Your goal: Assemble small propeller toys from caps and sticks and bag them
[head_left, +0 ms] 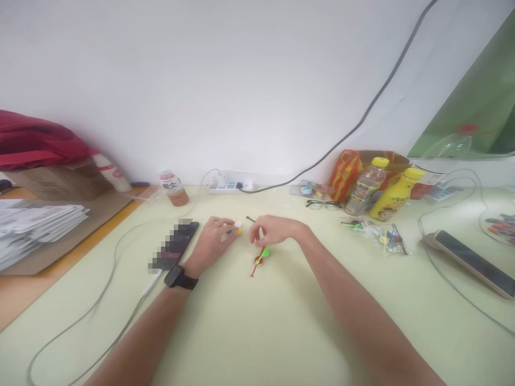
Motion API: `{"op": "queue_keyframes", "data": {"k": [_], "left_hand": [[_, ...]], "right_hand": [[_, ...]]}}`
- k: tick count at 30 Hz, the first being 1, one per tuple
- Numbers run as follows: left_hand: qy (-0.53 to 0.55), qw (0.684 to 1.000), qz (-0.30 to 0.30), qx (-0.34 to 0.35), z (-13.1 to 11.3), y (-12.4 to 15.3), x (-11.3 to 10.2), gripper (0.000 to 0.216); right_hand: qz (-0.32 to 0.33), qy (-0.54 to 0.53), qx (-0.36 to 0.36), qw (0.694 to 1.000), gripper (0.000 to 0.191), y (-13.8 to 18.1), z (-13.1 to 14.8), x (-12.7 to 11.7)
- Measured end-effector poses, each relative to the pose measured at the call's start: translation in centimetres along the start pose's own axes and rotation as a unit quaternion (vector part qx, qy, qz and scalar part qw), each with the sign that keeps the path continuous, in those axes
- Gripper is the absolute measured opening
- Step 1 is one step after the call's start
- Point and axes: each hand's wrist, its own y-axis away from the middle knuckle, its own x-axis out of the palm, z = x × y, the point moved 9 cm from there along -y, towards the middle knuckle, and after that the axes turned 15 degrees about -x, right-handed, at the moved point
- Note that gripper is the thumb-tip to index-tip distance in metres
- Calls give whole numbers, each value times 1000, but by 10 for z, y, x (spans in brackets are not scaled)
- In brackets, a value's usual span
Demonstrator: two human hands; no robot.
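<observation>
My left hand (213, 238) is in the middle of the table, thumb and fingers pinched at a small white and yellow plastic piece (238, 228) with a bit of blue beside it. To its right, my right hand (267, 229) is curled, thumb and forefinger bent toward each other. Whatever may be between those fingertips is too small to make out. Just below the right hand lie small red and green plastic parts (258, 261), including a thin red stick. A dark thin stick (250, 219) pokes out behind the right hand, partly hidden by it.
Left of my hands lies a phone (177, 244) on a white cable. A drink bottle (174, 187) and a power strip (227, 185) stand near the wall. Rightward are glasses (323, 205), two yellow-capped bottles (396, 194), small plastic packets (388, 239) and another phone-like device (475, 262).
</observation>
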Motion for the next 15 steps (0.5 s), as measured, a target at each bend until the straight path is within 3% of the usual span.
{"op": "queue_keyframes", "data": {"k": [2, 4, 7, 15], "left_hand": [[-5, 1000, -15, -12, 1, 0, -3, 27], [-13, 1000, -22, -18, 0, 0, -5, 29], [-22, 999, -21, -14, -3, 2, -6, 28], [-45, 998, -28, -18, 3, 1, -10, 23]], "right_hand": [[82, -40, -25, 995, 14, -5, 13, 22], [112, -41, -2, 993, 11, -7, 16, 34], [113, -29, 41, 992, 4, -8, 15, 38], [145, -21, 54, 988, 16, 5, 15, 27]]}}
